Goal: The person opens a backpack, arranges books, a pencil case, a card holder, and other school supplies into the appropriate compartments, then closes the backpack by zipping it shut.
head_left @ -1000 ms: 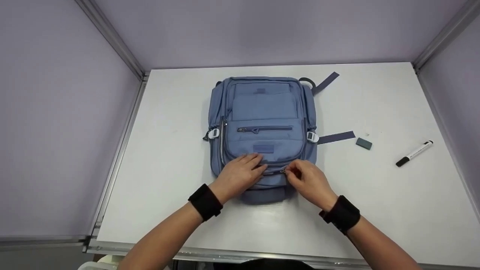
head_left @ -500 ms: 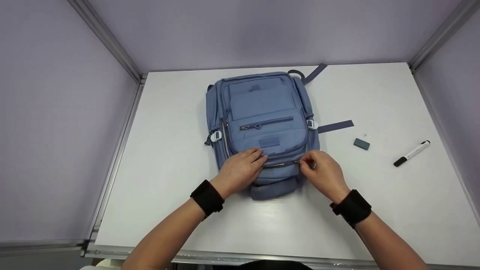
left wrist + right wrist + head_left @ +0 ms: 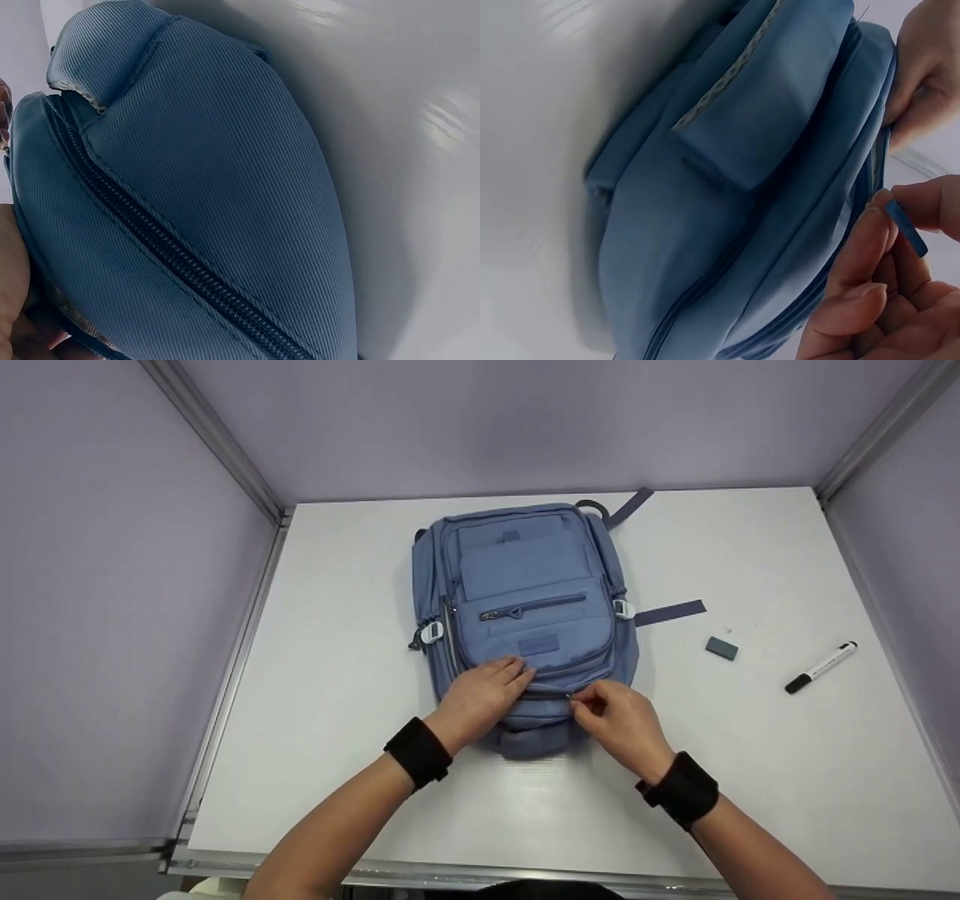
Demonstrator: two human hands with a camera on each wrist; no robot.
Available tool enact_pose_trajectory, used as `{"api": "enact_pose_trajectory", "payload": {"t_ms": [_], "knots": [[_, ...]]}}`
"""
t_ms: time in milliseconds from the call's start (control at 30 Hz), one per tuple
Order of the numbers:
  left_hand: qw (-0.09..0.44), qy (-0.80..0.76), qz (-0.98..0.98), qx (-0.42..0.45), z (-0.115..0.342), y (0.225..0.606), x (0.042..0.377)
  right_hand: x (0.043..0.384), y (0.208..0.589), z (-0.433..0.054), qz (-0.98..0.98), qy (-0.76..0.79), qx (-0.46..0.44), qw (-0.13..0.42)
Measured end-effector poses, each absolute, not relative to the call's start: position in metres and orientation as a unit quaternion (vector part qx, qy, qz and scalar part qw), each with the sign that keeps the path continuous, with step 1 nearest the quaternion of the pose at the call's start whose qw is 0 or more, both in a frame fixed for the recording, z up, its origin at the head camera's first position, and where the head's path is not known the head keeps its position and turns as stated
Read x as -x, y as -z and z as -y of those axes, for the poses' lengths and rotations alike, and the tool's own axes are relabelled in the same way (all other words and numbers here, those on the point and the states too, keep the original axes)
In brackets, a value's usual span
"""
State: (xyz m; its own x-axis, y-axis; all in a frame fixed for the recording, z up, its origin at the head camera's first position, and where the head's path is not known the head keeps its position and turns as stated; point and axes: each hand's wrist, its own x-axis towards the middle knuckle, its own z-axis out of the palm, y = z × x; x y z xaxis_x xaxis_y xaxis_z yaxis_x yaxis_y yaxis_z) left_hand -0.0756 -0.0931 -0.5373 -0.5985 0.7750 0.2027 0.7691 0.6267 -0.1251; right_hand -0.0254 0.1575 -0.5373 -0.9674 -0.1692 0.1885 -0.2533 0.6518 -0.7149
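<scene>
A blue backpack lies front side up, slightly turned, its lower end towards me. My left hand rests on the lower front with fingers laid over the fabric near the label patch. Beside it, my right hand pinches a zipper pull between thumb and fingers on the lower curved zipper. The right wrist view shows the blue tab sticking out from the fingertips. Another zipper runs along the bag's underside in the left wrist view. Part of the lower zipper is hidden behind my left hand.
Two loose straps extend right from the bag, the nearer one a dark strap. Further right lie a small dark green block and a white marker with black ends. Panels surround the white table.
My right hand first moved right with the zipper pull, then came back left along the zipper. The backpack turned a little counter-clockwise early on. My left hand stays on the bag.
</scene>
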Motion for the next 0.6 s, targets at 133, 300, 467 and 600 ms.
{"api": "enact_pose_trajectory", "payload": {"t_ms": [133,300,467,600], "knots": [[0.115,-0.018,0.895,0.43,0.093,0.538,0.075,0.026,0.537,-0.144,0.906,-0.396,-0.141,0.055],[0.115,-0.018,0.897,0.427,0.093,0.538,0.074,0.03,0.534,-0.126,0.903,-0.392,-0.17,0.046],[0.111,-0.014,0.898,0.426,0.093,0.538,0.074,0.035,0.53,-0.108,0.904,-0.387,-0.179,0.031],[0.112,-0.006,0.897,0.427,0.095,0.536,0.073,0.039,0.529,-0.107,0.901,-0.393,-0.18,0.02]]}}
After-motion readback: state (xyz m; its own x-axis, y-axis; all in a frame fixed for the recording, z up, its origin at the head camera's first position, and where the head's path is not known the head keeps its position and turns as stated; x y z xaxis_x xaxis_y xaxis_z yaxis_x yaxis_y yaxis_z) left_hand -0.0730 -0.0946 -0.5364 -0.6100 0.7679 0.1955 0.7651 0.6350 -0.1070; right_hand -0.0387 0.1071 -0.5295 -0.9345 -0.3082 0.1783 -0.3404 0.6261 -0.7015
